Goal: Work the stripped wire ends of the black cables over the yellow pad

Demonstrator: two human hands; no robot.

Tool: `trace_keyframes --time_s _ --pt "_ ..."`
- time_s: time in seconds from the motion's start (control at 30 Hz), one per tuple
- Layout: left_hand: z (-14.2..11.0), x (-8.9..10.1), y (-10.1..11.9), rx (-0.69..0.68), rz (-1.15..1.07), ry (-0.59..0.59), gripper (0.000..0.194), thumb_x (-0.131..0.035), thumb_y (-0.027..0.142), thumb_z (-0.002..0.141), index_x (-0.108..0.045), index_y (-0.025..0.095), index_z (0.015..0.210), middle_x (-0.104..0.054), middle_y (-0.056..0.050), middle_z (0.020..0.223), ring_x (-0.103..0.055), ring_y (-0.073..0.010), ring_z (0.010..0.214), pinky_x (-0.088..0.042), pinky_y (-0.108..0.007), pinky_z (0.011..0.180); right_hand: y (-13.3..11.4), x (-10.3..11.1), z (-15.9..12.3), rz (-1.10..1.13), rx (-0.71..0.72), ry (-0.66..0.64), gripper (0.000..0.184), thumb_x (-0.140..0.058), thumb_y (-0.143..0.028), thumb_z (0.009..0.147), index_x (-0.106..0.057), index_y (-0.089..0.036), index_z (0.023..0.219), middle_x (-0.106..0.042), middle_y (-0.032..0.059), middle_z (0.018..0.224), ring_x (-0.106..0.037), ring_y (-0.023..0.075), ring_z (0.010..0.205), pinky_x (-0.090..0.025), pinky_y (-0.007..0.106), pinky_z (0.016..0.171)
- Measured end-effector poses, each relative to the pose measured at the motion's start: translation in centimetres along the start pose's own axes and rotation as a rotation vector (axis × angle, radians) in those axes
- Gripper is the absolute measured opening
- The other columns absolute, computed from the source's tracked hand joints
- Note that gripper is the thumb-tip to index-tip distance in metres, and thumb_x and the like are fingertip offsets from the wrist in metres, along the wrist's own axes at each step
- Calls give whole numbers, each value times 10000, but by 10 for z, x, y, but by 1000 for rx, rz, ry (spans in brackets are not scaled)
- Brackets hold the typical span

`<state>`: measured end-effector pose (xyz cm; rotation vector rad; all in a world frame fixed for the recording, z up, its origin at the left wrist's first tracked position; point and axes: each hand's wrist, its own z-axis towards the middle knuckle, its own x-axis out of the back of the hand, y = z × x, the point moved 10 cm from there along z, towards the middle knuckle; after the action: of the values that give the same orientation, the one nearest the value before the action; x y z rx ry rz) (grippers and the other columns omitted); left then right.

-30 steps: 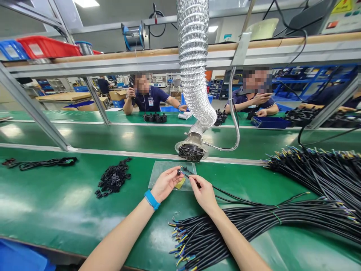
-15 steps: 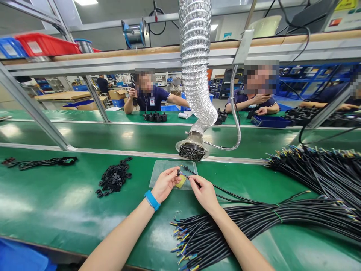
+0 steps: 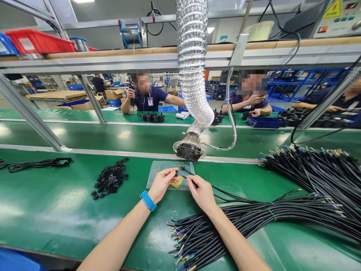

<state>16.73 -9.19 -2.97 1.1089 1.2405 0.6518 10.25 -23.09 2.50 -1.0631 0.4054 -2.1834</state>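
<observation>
My left hand [image 3: 163, 183] pinches a small black part [image 3: 176, 173], much of it behind the fingers. Close by on the right, my right hand [image 3: 202, 191] grips a black cable [image 3: 184, 177] near its end, which points at the small part; whether they touch I cannot tell. Another cable end with a black fitting [image 3: 183, 168] lies just beyond the fingers on a clear sheet [image 3: 153, 175], beside a yellow pad [image 3: 177, 183]. A bundle of black cables [image 3: 242, 218] with stripped coloured wire ends runs under my right forearm.
A pile of small black parts [image 3: 111, 178] lies left on the green bench. A coiled cord [image 3: 36, 163] sits farther left. More cables [image 3: 313, 169] are heaped right. A fan hood [image 3: 189, 150] hangs above my hands on a foil duct [image 3: 192, 67]. Co-workers sit across the bench.
The left fingers have turned slightly around the small black part, and the cable end has stayed close to it. The whole view has shifted a little.
</observation>
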Motion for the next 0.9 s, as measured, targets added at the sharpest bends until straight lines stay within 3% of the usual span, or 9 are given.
trace_keyframes --time_s 0.1,0.23,0.33,0.43,0.67,0.9 --pt "-3 -4 4 -27 173 -60 534 -784 473 684 -714 98 1058 -739 -89 755 -673 -169 701 -527 -303 756 -9 5 -1 -105 97 34 325 -417 -296 987 -713 -168 946 -637 33 713 -572 115 587 -416 219 572" --pt "-7 -14 0 -32 240 -135 545 -765 480 695 -707 109 1090 -742 -102 796 -686 -199 746 -538 -362 795 -17 8 -3 -163 174 60 293 -430 -261 992 -710 -177 974 -632 39 737 -596 125 660 -425 224 619" --pt "-8 -15 3 -100 323 -115 449 -753 442 712 -732 129 1033 -734 -104 871 -681 -210 788 -539 -366 787 -21 8 -3 -169 199 60 292 -430 -259 998 -702 -176 932 -629 42 736 -596 133 684 -424 232 635" --pt "-13 -18 19 -273 483 -85 275 -706 364 765 -765 167 948 -718 -102 980 -654 -219 916 -516 -358 852 -22 6 -3 -162 195 41 327 -406 -269 1008 -689 -167 878 -612 38 705 -571 132 645 -402 236 613" --pt "-35 -39 36 -525 737 -176 190 -608 280 864 -758 216 962 -709 -70 965 -634 -194 952 -501 -338 884 -8 -10 -5 12 12 -120 306 -453 -217 963 -665 -180 744 -618 13 666 -559 122 611 -386 220 600" --pt "-36 -38 34 -581 839 -117 340 -591 315 867 -654 240 1193 -701 -45 1028 -639 -191 987 -492 -353 935 5 -24 -3 111 -168 -264 304 -486 -204 958 -674 -175 721 -678 4 733 -611 116 702 -413 197 668"
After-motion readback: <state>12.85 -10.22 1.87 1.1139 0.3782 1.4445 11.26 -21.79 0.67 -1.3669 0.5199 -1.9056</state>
